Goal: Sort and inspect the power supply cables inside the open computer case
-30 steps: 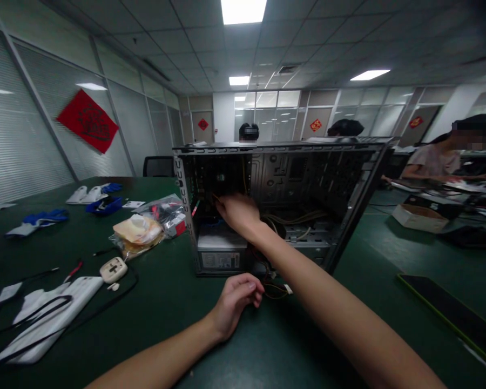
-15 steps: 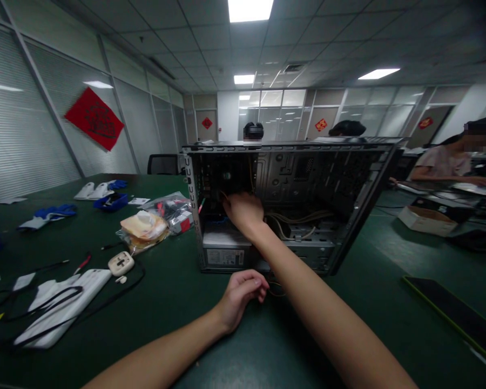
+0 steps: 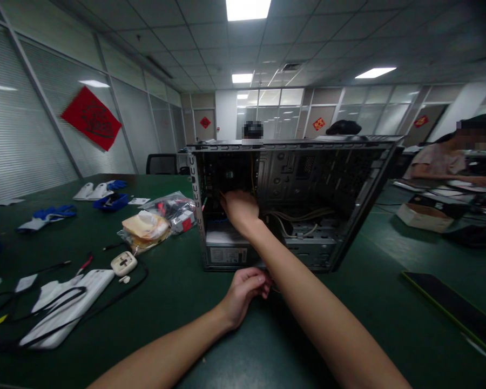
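A desktop computer case (image 3: 295, 254) stands upright on the green table, its open side facing me. My right hand (image 3: 240, 209) reaches into its left part, above the silver power supply (image 3: 227, 255). Its fingers are bent together near the dark motherboard area; what they hold is hidden. Just in front of the case, my left hand (image 3: 247, 292) rests low with curled fingers. A thin wire (image 3: 275, 289) shows at its fingertips, partly behind my right forearm. Pale cables (image 3: 297, 220) lie inside the case, right of my right hand.
To the left lie a plastic bag (image 3: 146, 229), blue-white gloves (image 3: 51, 215), a blue tray (image 3: 110, 201), a white power strip (image 3: 71, 308) and black cords. A dark flat panel (image 3: 453, 308) and an open box (image 3: 423, 216) are right. Another person (image 3: 441, 162) sits beyond.
The view has shifted slightly. My right hand stays inside the case with little movement. My left fingers sit slightly closer to the case and the wire loop shows less.
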Available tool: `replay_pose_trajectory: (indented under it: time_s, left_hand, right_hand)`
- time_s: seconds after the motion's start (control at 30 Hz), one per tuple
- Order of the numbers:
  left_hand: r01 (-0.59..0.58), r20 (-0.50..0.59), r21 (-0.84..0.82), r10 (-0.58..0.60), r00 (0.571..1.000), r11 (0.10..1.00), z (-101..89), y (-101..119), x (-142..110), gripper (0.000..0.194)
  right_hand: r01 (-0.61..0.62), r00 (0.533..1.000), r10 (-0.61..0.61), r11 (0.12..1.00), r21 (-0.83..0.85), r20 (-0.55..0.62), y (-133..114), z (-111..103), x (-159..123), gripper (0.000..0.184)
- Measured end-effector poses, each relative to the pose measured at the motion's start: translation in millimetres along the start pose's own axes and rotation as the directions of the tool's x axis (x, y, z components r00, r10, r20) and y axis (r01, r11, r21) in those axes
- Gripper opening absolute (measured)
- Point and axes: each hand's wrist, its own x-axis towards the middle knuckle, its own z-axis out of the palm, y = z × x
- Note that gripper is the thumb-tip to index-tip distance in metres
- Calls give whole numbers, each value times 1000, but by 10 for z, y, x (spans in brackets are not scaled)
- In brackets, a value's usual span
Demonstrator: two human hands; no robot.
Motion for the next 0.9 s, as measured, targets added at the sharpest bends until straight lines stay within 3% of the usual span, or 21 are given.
replay_pose_trajectory:
  time_s: [0.2, 0.33, 0.43, 0.57, 0.63, 0.7, 0.8, 0.9]
  left_hand:
    - [-21, 0, -23, 21, 1000, 1000, -20, 77, 11, 21]
    - [-111, 3, -19, 111, 994, 994, -16, 254, 32, 23]
    - [-175, 17, -31, 176, 984, 984, -8, 419, 47, 28]
    - [-186, -12, -304, 191, 981, 934, -40, 694, 65, 30]
    - [-156, -16, -426, 166, 986, 891, -70, 845, 81, 27]
    - [-118, -2, -482, 134, 991, 868, -86, 964, 101, 24]
    - [-71, 63, -440, 110, 992, 895, -53, 993, 122, 31]
    - [-228, 128, -174, 252, 959, 958, 20, 802, 118, 39]
  right_hand:
    - [4, 1000, -4, 1000, 12, -17, -37, 24, 31, 31]
    - [25, 999, -24, 999, 30, -36, -29, -2, -8, 43]
    - [112, 982, -91, 986, 121, -167, 113, -63, -141, 41]
    - [357, 856, -250, 919, 167, -453, 552, -100, -549, 34]
    - [479, 790, -346, 864, 157, -507, 806, -46, -843, 29]
    - [573, 743, -456, 812, 113, -489, 1028, 53, -1144, 24]
    - [673, 686, -587, 736, 70, -430, 1247, 210, -1482, 22]
    - [738, 642, -624, 660, 140, -446, 1291, 260, -1604, 42]
